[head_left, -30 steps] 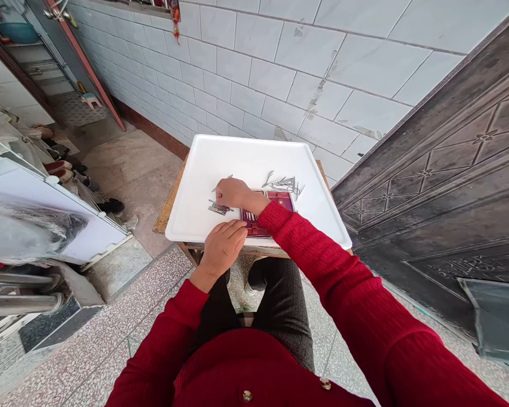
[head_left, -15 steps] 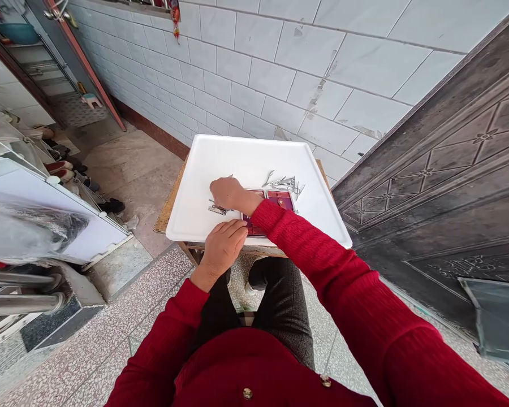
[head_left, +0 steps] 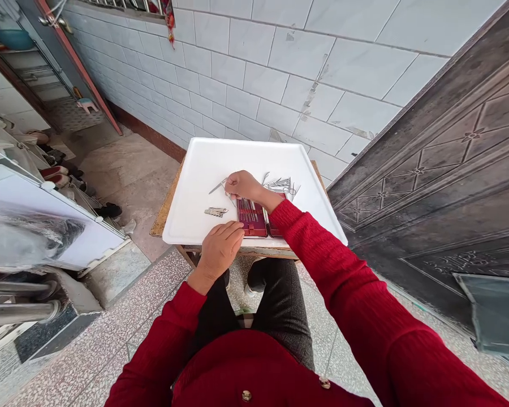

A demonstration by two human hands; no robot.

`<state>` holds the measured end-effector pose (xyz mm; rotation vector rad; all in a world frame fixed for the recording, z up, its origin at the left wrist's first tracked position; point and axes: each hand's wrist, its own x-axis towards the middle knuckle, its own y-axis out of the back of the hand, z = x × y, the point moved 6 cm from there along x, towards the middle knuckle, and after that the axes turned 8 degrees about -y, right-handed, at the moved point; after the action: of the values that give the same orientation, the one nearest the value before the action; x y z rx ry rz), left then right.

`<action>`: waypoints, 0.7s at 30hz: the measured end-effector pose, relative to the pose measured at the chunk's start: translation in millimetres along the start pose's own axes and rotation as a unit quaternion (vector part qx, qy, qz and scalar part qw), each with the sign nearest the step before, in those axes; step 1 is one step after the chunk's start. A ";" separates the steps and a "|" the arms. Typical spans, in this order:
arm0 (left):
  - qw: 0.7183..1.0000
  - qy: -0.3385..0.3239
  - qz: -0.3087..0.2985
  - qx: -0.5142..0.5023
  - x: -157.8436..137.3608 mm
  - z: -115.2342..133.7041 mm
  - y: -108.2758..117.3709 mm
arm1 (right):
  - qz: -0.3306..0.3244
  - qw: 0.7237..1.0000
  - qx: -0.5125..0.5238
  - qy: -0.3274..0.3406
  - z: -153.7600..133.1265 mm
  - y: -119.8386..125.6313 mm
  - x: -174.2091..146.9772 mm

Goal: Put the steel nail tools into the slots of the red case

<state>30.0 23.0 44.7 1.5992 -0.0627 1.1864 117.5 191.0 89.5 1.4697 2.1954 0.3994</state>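
Note:
Resting at the lower left corner of an open dark red manicure case (head_left: 254, 229) is my left hand (head_left: 223, 246), its fingers laid flat and close together. My right hand (head_left: 242, 185) is above the case's upper left edge, thumb and fingers pinched on a slim silver tool (head_left: 230, 198) whose kind I cannot make out. Just left of those fingers a thin metal strip like a nail file (head_left: 217, 186) shows. A nail clipper (head_left: 215, 212) lies on the white tray (head_left: 186, 198) left of the case. Several slim tools sit in the case's left half; my right wrist and sleeve cover part of its right half.
Several silver tools, scissors (head_left: 286, 189) among them, lie on the tray beyond my right wrist. The tray stands on a small wooden table (head_left: 163, 217). A tiled wall (head_left: 254, 85) rises behind it, with a dark patterned metal door (head_left: 424, 164) at the right.
My right hand has moved right and slightly up, from over the nail clipper to the case's edge. The clipper and the case's left half now show more fully. My left hand stays in place.

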 end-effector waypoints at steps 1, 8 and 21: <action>1.000 -0.001 0.003 0.001 0.3 0.0 0.5 | 0.004 0.999 0.045 -0.003 8.2 4.6 -0.3; 1.000 -0.001 0.006 -0.001 3.8 0.3 3.1 | 0.061 0.986 0.152 0.035 47.8 35.5 -14.9; 1.000 -0.004 -0.006 0.007 9.2 0.6 5.7 | 0.139 0.978 0.147 0.050 77.3 59.4 -23.7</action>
<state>31.6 24.8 55.1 1.6153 -0.0514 1.1736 212.6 190.8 57.5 1.9661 2.2023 0.2494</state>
